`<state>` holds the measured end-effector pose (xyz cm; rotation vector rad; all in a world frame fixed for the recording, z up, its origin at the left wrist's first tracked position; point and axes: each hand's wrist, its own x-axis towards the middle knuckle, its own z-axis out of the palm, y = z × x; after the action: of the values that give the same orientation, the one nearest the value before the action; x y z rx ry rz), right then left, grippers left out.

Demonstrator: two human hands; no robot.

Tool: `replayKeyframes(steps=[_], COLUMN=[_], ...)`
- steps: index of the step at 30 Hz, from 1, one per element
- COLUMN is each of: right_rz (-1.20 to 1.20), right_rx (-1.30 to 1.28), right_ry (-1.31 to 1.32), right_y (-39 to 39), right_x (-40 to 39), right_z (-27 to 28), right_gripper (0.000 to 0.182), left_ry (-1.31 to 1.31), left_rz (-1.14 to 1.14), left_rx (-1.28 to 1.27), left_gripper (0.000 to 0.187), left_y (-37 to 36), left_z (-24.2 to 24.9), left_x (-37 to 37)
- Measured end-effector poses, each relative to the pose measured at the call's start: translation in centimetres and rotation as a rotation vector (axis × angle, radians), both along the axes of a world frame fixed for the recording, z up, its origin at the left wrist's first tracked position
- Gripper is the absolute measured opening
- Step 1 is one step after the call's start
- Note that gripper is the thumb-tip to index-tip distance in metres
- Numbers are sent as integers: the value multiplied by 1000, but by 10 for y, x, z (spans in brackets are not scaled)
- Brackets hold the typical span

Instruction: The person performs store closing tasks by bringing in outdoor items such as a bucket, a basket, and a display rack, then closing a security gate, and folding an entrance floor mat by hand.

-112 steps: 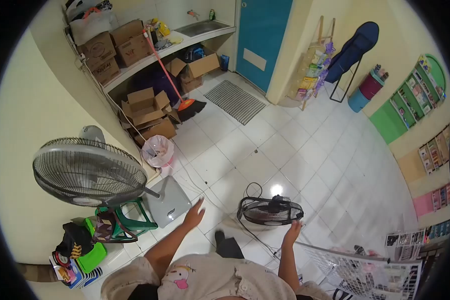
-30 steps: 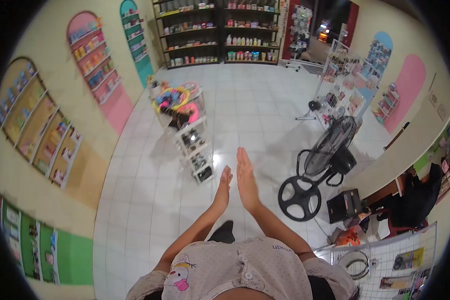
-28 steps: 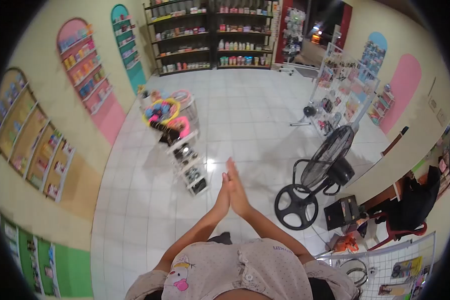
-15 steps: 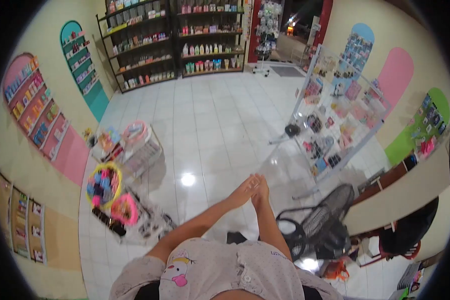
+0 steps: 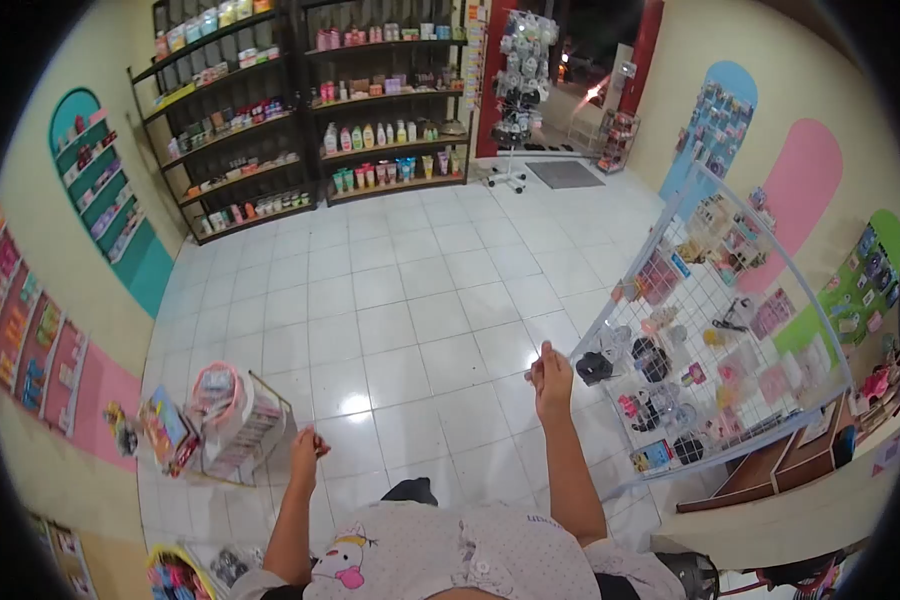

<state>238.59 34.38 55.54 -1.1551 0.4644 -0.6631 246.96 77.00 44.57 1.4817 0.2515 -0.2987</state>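
My left hand (image 5: pixel 308 452) is held low in front of me, its fingers loosely curled and nothing visible in them. It is nearest to a small white display stand (image 5: pixel 238 445) with a pink basket (image 5: pixel 215 390) on top, without touching it. My right hand (image 5: pixel 551 382) is raised ahead on the other side, fingers folded in, with no thing showing in it. To its right, apart from it, stands a white wire-grid rack (image 5: pixel 705 385) hung with hair accessories and small packets. The two hands are well apart over the tiled floor (image 5: pixel 420 300).
Dark shelves (image 5: pixel 390 105) with bottles and tubes line the back wall. A tall accessory stand (image 5: pixel 518 90) is beside the doorway, near a grey mat (image 5: pixel 564 175). At lower left is a yellow-rimmed basket (image 5: pixel 185 560). A counter (image 5: pixel 770 520) runs along the right.
My hands were together in front of me; now they are parted, left hand to the left and right hand to the right. The view has moved forward, bringing the grid rack and back shelves closer.
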Motion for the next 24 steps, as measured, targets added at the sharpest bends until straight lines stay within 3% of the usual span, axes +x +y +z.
replayKeyframes(steps=[5,8,11,14,16,20,24], right_rz=[-270,-413,-408,-392,-353,-169,-19], right_rx=[126,-94,-112,3,85,6,-261], right_ry=[276,391,401,482,437,246,142], right_y=[-100,-199,-278,-334,-353,-423,-537], right_x=[44,50,95,176,256,428,552], right_z=[-43,-61,-91,-111,-109,-34,53], right_gripper=[25,24,25,29,30,35,40], left_ry=[-326,-274,-367,-379,-209,60,-7], left_rz=[-309,-468,-619,-566,-478,-369,-335], left_rx=[-128,-250,-146,62,-19,26,218], left_gripper=[33,27,32,36,39,32,32], left_y=[-187,-308,-414,-480,-504,-515,-542], left_z=[83,120,104,42,10,-28,-35], left_x=[206,303,378,432,449,471,517])
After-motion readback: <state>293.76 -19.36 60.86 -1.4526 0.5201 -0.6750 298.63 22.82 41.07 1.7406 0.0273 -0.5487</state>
